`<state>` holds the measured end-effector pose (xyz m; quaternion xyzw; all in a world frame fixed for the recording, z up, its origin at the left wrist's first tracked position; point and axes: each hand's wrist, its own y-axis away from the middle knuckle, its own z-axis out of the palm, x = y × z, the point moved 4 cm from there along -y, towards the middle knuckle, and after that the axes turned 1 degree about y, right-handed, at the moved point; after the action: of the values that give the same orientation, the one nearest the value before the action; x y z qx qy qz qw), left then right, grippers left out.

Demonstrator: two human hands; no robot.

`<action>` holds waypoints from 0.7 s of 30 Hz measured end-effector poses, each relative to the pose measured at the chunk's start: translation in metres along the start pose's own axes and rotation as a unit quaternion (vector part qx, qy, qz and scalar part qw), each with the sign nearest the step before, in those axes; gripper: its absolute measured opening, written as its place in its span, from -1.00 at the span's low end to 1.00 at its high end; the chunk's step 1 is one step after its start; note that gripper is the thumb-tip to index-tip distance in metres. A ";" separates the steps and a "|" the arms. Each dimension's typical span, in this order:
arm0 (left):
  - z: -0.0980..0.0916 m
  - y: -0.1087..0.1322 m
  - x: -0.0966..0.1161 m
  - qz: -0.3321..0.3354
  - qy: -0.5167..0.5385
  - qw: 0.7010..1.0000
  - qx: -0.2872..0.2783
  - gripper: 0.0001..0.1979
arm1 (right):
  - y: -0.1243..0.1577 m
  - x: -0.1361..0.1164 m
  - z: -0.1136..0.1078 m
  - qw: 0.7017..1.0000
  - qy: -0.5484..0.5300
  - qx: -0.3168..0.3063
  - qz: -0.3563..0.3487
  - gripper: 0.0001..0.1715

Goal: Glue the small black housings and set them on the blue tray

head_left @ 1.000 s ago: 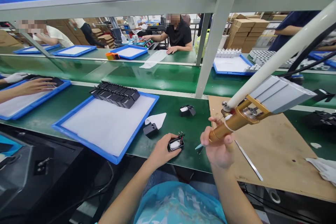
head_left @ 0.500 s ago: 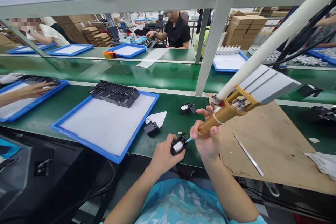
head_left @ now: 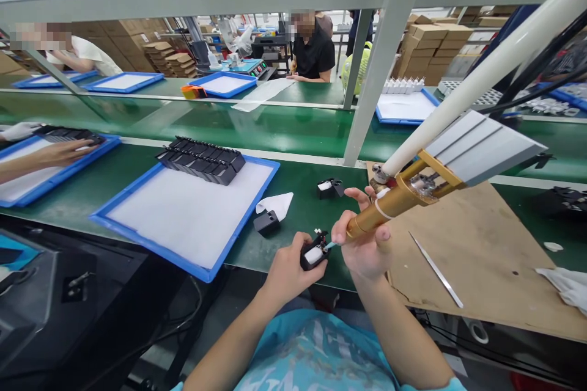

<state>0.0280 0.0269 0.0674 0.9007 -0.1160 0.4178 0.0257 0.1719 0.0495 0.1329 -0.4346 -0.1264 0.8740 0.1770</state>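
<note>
Near the bench's front edge, my left hand (head_left: 290, 266) is closed around a small black plastic housing (head_left: 314, 255) with a white block and fine parts inside. My right hand (head_left: 367, 244) grips a gold-coloured dispensing gun (head_left: 378, 214) with a grey finned block at its back. The gun's pale blue nozzle tip (head_left: 331, 245) reaches the housing's right inner side; whether it touches cannot be made out. Just beyond my left hand sits another black housing (head_left: 266, 223) beside a crumpled white wipe (head_left: 277, 204). A further open housing (head_left: 329, 188) with a white block inside stands behind my hands.
To the left, a blue-rimmed tray (head_left: 151, 255) carries rows of black housings (head_left: 202, 160). Tweezers (head_left: 435, 269) lie on a brown board (head_left: 486, 244) at the right. A metal post (head_left: 380, 67) rises beyond the bench. A co-worker's hand (head_left: 68, 153) is over the far-left tray.
My hands, the housing and the gun keep nearly the same pose, while the view shifts slightly. Across the bench, the co-worker in black has drawn an arm in from the device.
</note>
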 end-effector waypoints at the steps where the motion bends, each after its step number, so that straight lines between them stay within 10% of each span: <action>1: 0.001 0.000 -0.001 0.001 0.000 1.000 0.003 -0.72 | 0.000 0.000 0.001 1.000 0.000 -0.001 0.001 -0.57; 21: 0.015 -0.006 0.004 0.035 0.003 0.998 0.057 -0.72 | 0.003 0.006 0.015 1.000 -0.011 -0.005 0.017 -0.52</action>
<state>0.0429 0.0296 0.0605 0.8948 -0.1230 0.4274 -0.0396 0.1557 0.0483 0.1364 -0.4282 -0.1256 0.8808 0.1584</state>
